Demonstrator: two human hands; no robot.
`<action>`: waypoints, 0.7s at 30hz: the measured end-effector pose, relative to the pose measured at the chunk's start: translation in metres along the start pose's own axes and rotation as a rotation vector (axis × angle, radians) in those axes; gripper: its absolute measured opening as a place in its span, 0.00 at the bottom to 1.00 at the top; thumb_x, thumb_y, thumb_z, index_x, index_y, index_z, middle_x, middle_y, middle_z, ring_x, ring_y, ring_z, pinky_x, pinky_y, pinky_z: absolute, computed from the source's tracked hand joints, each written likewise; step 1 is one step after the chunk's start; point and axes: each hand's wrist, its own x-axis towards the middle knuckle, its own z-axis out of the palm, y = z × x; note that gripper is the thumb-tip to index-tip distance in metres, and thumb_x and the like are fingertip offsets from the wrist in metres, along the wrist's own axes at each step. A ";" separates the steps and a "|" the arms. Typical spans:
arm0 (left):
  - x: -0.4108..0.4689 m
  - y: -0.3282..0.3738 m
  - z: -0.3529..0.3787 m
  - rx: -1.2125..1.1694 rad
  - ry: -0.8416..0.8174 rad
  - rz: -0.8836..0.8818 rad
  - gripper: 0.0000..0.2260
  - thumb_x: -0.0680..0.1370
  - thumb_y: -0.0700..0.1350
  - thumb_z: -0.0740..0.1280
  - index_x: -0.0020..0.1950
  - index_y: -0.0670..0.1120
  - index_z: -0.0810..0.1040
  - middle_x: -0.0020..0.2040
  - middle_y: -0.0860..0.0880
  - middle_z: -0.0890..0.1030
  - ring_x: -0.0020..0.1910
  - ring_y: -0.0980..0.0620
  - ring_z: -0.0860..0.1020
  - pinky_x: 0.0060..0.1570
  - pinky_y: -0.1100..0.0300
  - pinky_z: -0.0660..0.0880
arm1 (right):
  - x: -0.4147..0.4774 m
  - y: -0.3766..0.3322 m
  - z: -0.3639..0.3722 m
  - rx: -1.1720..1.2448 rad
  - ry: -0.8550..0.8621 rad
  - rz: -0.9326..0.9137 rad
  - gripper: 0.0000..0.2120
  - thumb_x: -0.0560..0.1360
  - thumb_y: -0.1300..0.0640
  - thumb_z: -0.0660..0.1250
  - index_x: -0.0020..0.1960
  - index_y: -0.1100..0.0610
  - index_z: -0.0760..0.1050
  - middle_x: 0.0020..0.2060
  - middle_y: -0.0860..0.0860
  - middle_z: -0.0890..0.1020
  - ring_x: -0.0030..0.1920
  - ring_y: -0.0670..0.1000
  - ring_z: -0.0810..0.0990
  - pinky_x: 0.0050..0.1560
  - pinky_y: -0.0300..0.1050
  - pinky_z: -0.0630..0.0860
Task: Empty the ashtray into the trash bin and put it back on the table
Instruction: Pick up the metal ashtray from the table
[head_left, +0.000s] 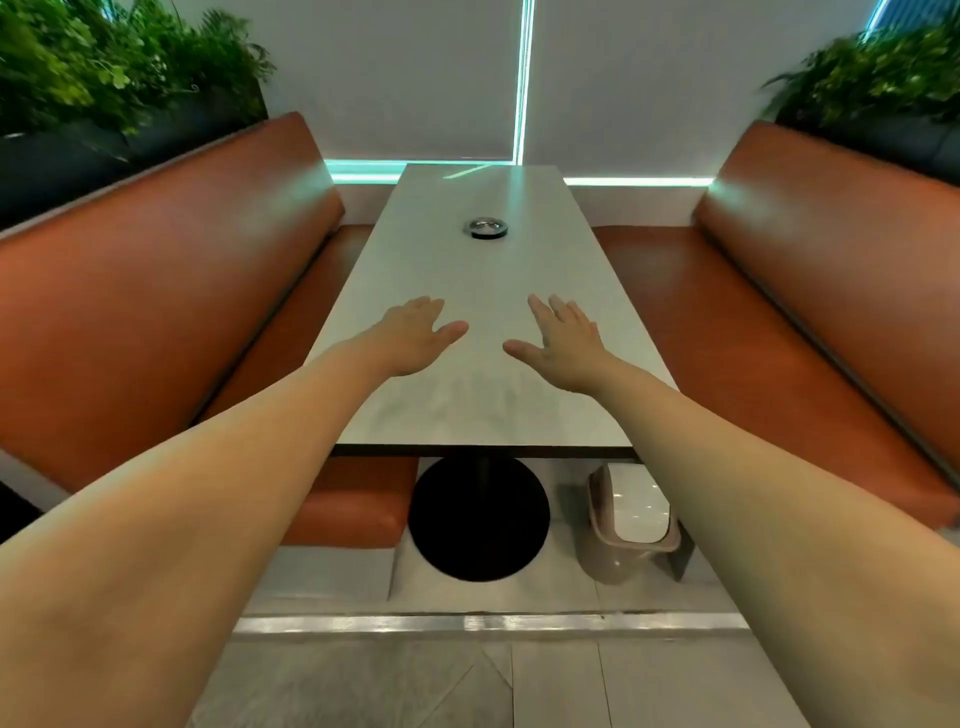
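A small round metal ashtray (485, 228) with a dark base sits on the long pale table (483, 405), toward its far half. My left hand (415, 335) and my right hand (561, 343) hover palm-down over the near half of the table, fingers spread, holding nothing. Both are well short of the ashtray. A beige trash bin (631, 530) with a white swing lid stands on the floor under the table's near right corner, partly hidden by my right forearm.
Orange padded benches (156, 291) flank the table on both sides, with planters of green foliage (104, 62) behind them. The table's black round pedestal base (478, 519) stands on the floor left of the bin. A raised floor step (467, 623) runs across in front.
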 end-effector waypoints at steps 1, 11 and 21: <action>0.000 0.001 0.000 -0.012 0.007 -0.005 0.29 0.78 0.58 0.51 0.75 0.44 0.53 0.78 0.44 0.53 0.77 0.45 0.52 0.75 0.50 0.49 | 0.001 0.000 0.000 0.003 0.008 0.004 0.34 0.76 0.42 0.54 0.75 0.54 0.44 0.77 0.57 0.46 0.76 0.58 0.41 0.73 0.59 0.43; 0.023 -0.002 0.008 -0.043 0.021 -0.040 0.28 0.79 0.57 0.51 0.75 0.44 0.53 0.78 0.44 0.54 0.76 0.44 0.52 0.74 0.50 0.50 | 0.031 0.014 0.009 0.030 0.002 0.002 0.34 0.76 0.43 0.55 0.75 0.54 0.45 0.77 0.58 0.47 0.76 0.58 0.43 0.75 0.57 0.45; 0.084 -0.017 0.001 -0.020 0.005 -0.047 0.29 0.79 0.57 0.51 0.75 0.44 0.53 0.78 0.44 0.55 0.76 0.45 0.52 0.74 0.50 0.49 | 0.097 0.017 0.011 0.038 0.001 0.005 0.34 0.76 0.43 0.55 0.75 0.55 0.45 0.77 0.58 0.48 0.76 0.58 0.43 0.75 0.56 0.45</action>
